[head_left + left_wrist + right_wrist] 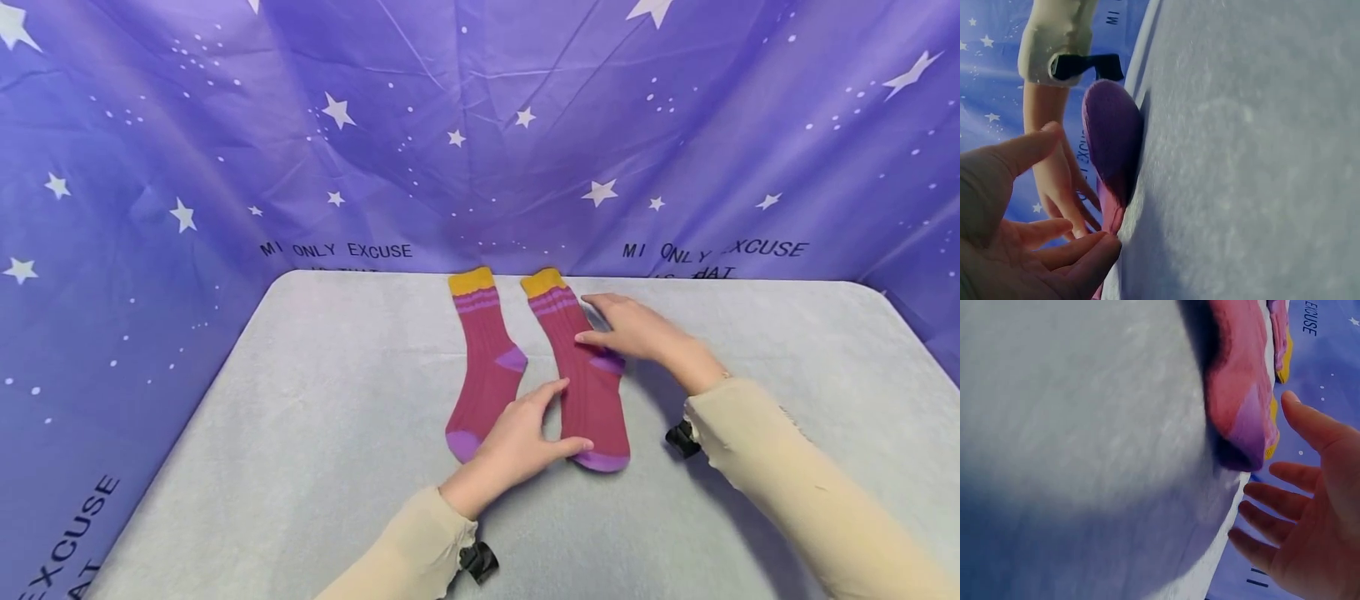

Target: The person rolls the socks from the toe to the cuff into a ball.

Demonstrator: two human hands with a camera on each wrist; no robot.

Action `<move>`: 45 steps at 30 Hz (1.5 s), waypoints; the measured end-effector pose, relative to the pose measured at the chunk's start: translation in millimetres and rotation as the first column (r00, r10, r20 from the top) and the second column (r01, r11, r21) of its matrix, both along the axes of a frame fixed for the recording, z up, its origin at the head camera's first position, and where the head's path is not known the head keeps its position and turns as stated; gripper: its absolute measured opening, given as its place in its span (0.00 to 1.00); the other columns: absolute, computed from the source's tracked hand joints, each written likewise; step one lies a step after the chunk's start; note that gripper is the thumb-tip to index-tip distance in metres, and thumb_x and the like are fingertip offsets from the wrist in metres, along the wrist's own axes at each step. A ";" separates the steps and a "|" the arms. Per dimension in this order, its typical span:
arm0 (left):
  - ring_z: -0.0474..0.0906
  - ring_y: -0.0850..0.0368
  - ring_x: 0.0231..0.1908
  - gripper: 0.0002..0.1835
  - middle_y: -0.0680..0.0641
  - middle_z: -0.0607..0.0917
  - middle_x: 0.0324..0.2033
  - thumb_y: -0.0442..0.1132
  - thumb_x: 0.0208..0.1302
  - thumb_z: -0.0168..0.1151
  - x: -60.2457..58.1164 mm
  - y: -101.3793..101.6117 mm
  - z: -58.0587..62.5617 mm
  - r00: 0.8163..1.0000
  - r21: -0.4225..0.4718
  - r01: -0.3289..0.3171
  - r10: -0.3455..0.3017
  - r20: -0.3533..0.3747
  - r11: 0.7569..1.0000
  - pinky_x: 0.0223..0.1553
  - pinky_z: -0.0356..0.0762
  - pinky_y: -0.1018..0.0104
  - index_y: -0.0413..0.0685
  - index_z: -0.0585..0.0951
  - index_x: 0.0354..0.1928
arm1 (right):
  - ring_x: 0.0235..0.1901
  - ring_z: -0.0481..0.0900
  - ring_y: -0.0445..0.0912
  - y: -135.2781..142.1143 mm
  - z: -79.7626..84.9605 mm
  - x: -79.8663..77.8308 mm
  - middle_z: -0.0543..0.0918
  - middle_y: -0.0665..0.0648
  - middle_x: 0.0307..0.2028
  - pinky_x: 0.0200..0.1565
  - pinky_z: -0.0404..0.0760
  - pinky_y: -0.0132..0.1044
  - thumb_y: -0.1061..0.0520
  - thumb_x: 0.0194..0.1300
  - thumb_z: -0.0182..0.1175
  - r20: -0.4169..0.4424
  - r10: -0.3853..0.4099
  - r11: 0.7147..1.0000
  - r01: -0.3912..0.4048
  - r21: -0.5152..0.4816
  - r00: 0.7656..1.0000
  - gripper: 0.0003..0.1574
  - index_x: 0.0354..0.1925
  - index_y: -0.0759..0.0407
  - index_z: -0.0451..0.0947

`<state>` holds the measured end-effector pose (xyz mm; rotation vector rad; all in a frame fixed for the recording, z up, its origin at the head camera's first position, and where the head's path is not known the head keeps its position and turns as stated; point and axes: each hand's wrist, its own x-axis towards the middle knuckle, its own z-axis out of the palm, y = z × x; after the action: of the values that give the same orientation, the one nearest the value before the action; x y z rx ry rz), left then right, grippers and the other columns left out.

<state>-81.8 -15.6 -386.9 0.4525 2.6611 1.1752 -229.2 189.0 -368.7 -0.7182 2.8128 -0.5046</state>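
Two maroon socks with yellow cuffs, purple stripes and purple heels and toes lie side by side on a grey-covered table. My left hand (521, 442) reaches over the toe half of the left sock (487, 342), its thumb and forefinger spread toward the right sock (592, 417). In the left wrist view the left fingertips come right to the edge of the right sock (1113, 131). My right hand (637, 329) hovers beside that sock's heel, thumb and fingers apart, holding nothing. The right wrist view shows the right hand (1310, 512) with spread fingers near the purple heel (1250, 431).
The grey table (337, 400) extends around the socks on every side. A purple curtain (465, 167) with white stars and printed words hangs behind the table and along both sides. Black straps (478, 561) sit at the cuffs of both beige sleeves.
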 end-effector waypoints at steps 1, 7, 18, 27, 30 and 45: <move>0.77 0.54 0.63 0.44 0.46 0.77 0.66 0.54 0.58 0.72 0.3 0.6 -0.3 1.000 0.033 -0.003 0.003 0.022 0.999 0.62 0.77 0.62 0.47 0.65 0.73 | 0.70 0.62 0.69 -0.9 -0.9 -1.4 0.66 0.76 0.69 0.71 0.61 0.62 0.42 0.67 0.62 0.014 -0.006 1.000 0.006 -0.012 1.000 0.49 0.72 0.72 0.58; 0.81 0.53 0.58 0.45 0.44 0.75 0.67 0.47 0.58 0.74 2.0 3.1 -3.0 0.987 0.207 -0.061 0.029 0.158 0.976 0.54 0.82 0.68 0.42 0.62 0.74 | 0.64 0.71 0.69 -6.2 -0.8 -6.0 0.71 0.76 0.64 0.66 0.68 0.62 0.47 0.69 0.61 0.126 -0.054 0.980 0.077 -0.183 0.991 0.46 0.72 0.71 0.57; 0.82 0.54 0.55 0.36 0.46 0.77 0.64 0.46 0.60 0.72 4.4 -5.0 -1.1 0.964 0.226 -0.048 -0.014 0.267 0.973 0.54 0.81 0.68 0.48 0.70 0.69 | 0.55 0.76 0.62 -17.1 -7.4 -11.1 0.77 0.72 0.53 0.61 0.73 0.53 0.53 0.70 0.59 0.249 -0.148 0.901 0.234 -0.366 0.957 0.39 0.69 0.72 0.60; 0.76 0.51 0.61 0.33 0.43 0.77 0.61 0.45 0.60 0.72 10.0 -5.6 -2.4 0.968 0.243 -0.013 -0.049 0.248 0.970 0.59 0.78 0.69 0.47 0.73 0.66 | 0.30 0.71 0.33 -27.2 -3.6 -13.9 0.83 0.59 0.44 0.32 0.73 0.27 0.53 0.70 0.59 0.410 -0.169 0.813 0.362 -0.455 0.896 0.39 0.67 0.78 0.62; 0.76 0.51 0.61 0.32 0.43 0.78 0.61 0.46 0.61 0.71 9.2 -6.8 -2.2 0.966 0.239 -0.008 -0.054 0.251 0.971 0.59 0.78 0.71 0.47 0.73 0.66 | 0.29 0.72 0.33 -30.7 -4.3 -13.0 0.82 0.52 0.42 0.33 0.74 0.27 0.55 0.70 0.59 0.441 -0.161 0.781 0.387 -0.490 0.883 0.29 0.61 0.74 0.72; 0.77 0.48 0.63 0.35 0.42 0.74 0.68 0.47 0.66 0.65 9.4 -15.6 4.1 0.937 0.296 -0.048 -0.059 0.345 0.954 0.62 0.77 0.56 0.45 0.65 0.71 | 0.19 0.66 0.30 -38.5 22.7 9.9 0.72 0.39 0.18 0.24 0.66 0.22 0.64 0.70 0.53 0.567 0.033 0.583 0.445 -0.680 0.823 0.07 0.45 0.65 0.75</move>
<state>-72.4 -31.2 -382.8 0.2624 2.1867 1.5087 -219.4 150.5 -345.9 -0.2401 2.0350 -1.7772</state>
